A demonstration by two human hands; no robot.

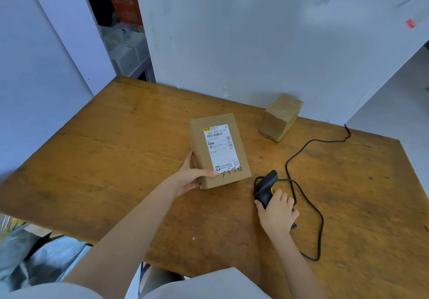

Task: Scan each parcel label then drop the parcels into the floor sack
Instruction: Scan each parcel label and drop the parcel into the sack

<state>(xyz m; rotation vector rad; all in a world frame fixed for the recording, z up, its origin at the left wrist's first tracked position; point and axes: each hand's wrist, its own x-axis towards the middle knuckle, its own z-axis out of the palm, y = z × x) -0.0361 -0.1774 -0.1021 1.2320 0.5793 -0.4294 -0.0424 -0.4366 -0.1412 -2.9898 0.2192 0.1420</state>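
Inspector: Surfaces first, largest down.

Clerk: Smooth white wall panels (255, 43) fill the upper frame. Below them is a flat wooden table (116, 159), orange-brown, scuffed and stained, with a straight near edge. Pale crinkled plastic sheeting (46, 259) lies at lower left below that edge. It is too blurred to identify.

Inspector: Parcels?

Clerk: Two. A rectangular brown cardboard parcel (199, 145) sits at frame centre, broad face up. It carries a white printed label (221, 150) with barcodes, and handwriting in dark ink beneath it. I cannot tell whether it lies flat on the table. A smaller box (279, 117), glossy with brown tape, stands right of centre, touching the wall.

Inspector: Hands?

Clerk: The left hand (192, 179) grasps the parcel's near left corner, thumb on the top face just beside the label. The right hand (277, 213), lower right of centre, has its fingers curled round the handle of a black plastic scanner (265, 188). The scanner's head points up-left at the parcel, and a yellow button (273, 191) shows beside the fingers.

Inspector: Anything smaller?

Clerk: A thin black cable (299, 150) loops across the table's right side.
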